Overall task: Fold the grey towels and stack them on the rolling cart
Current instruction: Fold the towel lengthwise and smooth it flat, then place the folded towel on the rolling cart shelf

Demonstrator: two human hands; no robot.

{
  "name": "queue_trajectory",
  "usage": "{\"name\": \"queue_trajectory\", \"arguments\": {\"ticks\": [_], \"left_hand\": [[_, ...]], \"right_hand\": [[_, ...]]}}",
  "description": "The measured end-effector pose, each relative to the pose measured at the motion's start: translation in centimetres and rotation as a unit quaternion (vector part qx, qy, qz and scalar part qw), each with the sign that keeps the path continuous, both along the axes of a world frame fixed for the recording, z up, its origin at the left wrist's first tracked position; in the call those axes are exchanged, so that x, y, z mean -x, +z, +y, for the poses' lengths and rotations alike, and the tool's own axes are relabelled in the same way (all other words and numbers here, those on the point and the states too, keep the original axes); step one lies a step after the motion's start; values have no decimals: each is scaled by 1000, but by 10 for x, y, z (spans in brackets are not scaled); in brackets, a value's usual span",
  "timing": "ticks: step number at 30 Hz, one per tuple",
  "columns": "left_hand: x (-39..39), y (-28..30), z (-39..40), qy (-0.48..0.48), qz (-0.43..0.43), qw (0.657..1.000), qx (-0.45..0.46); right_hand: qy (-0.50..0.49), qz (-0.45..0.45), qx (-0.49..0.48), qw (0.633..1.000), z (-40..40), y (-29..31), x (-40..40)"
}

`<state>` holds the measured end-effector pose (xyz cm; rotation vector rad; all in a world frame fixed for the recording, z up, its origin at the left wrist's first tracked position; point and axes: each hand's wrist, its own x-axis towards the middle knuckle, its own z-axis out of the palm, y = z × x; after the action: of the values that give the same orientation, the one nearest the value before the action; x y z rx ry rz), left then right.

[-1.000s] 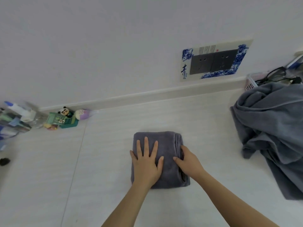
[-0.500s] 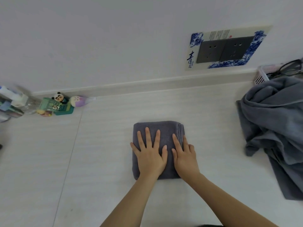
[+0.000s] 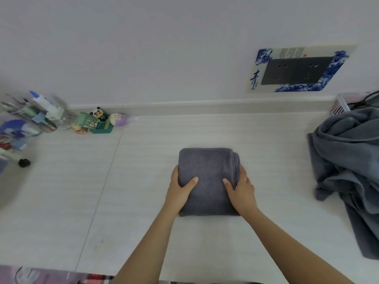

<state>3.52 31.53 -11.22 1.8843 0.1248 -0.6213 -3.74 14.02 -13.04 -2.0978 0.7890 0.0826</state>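
A folded towel (image 3: 208, 181) lies flat on the white table (image 3: 133, 191), in the middle of the frame. It is dark grey and makes a neat rectangle, with its layered edges showing on the right side.

The left hand (image 3: 180, 189) grips the left edge of the towel: the thumb lies on top of the cloth and the fingers go down along the side, where they are hidden. The right hand (image 3: 242, 190) grips the right edge in the same way, thumb on top and fingers around the side. Both forearms come in from the bottom of the frame.

At the right edge of the frame a pile (image 3: 348, 167) of unfolded grey cloth lies crumpled on the table, well apart from the folded towel. Behind it, near the wall, there is a pink basket (image 3: 341, 103).

In the upper right, a dark socket plate (image 3: 297, 70) with a blue and white border is on the wall. At the left, near the wall, stand small toys (image 3: 98, 119), among them a panda figure, and beside them some bottles (image 3: 45, 111), which are blurred.
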Motion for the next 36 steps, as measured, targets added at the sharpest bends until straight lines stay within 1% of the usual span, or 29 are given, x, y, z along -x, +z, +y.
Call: {"name": "queue_trajectory", "arguments": {"ticks": [2, 3, 5, 7, 10, 13, 15, 17, 23, 27, 31, 36], "left_hand": [[-3, 5, 16, 23, 106, 990, 86], [-3, 8, 25, 27, 141, 983, 116], [-3, 12, 40, 26, 176, 973, 150], [-4, 13, 52, 28, 161, 975, 153], [-9, 17, 80, 50, 105, 982, 149], [-15, 25, 109, 74, 51, 987, 136], [-22, 33, 142, 101, 7, 987, 128], [-29, 42, 166, 128, -7, 983, 128], [-57, 76, 271, 208, -55, 964, 154], [-68, 93, 333, 244, -93, 954, 147], [-66, 109, 384, 294, -127, 938, 136], [-63, 139, 428, 339, -177, 917, 115]], "right_hand": [[-40, 1, -96, 995, 1, 8, -2], [-48, -6, -149, 988, 4, 14, -3], [-36, -16, -243, 969, 14, 26, -3], [-17, -18, -300, 954, 24, 32, -2], [16, -23, -339, 940, 48, 39, -10], [71, -27, -358, 931, 71, 48, -24], [121, -40, -356, 926, 101, 61, -42], [161, -54, -349, 922, 123, 73, -58], [234, -87, -336, 908, 223, 102, -117], [265, -102, -323, 903, 288, 114, -151], [313, -105, -322, 888, 344, 128, -177], [370, -128, -312, 865, 397, 155, -201]]}}
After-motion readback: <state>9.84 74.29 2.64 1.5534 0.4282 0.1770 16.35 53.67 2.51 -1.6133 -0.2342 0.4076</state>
